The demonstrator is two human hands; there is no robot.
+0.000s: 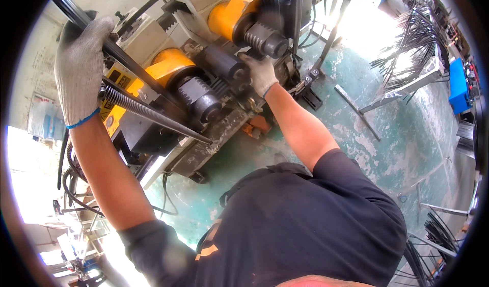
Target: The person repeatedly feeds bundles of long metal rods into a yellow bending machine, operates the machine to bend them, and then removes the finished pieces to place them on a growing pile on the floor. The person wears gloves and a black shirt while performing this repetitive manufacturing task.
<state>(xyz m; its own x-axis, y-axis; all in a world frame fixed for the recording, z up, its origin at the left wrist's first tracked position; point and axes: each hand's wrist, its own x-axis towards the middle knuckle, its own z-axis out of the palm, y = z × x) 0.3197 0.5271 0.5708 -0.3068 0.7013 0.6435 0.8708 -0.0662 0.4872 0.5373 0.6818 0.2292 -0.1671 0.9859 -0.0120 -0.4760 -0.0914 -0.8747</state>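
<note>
My left hand (84,68), in a pale knit glove with a blue cuff, is closed around dark metal bars (130,60) that slant down across the machine. Below them a threaded metal rod (137,106) runs alongside. My right hand (261,74), also gloved, is at the machine beside a dark cylinder (221,63). Its fingers are curled and partly hidden, so what they hold cannot be made out. Two ribbed steel rollers (198,97) (265,37) stick out from yellow housings (170,65) (229,19) on either side of the cylinder.
A rack with a tangle of thin metal rods (415,47) stands at the right. On the green, worn floor (351,134) lies a loose metal bar (359,113). Blue boxes (459,86) are at the far right, and dark cables (71,185) hang left of the machine.
</note>
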